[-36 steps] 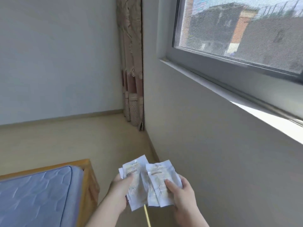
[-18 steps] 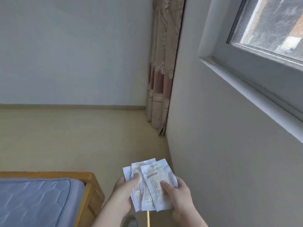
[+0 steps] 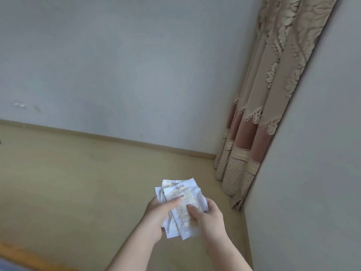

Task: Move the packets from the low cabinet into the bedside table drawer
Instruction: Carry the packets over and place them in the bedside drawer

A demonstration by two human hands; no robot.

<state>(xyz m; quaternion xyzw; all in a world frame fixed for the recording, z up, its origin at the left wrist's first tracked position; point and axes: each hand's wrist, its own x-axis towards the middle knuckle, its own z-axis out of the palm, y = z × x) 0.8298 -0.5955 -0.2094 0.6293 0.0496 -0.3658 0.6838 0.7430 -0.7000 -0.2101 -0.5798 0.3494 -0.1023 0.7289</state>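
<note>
- the packets [image 3: 181, 194] are a small white stack, slightly fanned, held in the air above the floor [image 3: 78, 182], low in the middle of your view.
- your left hand [image 3: 156, 216] grips the stack's left side, thumb pressed across the top packet.
- your right hand [image 3: 210, 217] holds the right side, thumb on the front packet, fingers curled round the edge.
- a patterned curtain [image 3: 259, 114] hangs in the corner to your right, its hem at the floor.
- a blurred orange wooden edge [image 3: 19, 253] shows at bottom left.

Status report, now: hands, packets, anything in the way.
Left hand and right hand both gripping the packets, stacked, above the floor. No drawer in view. Nothing blocking the hands.
</note>
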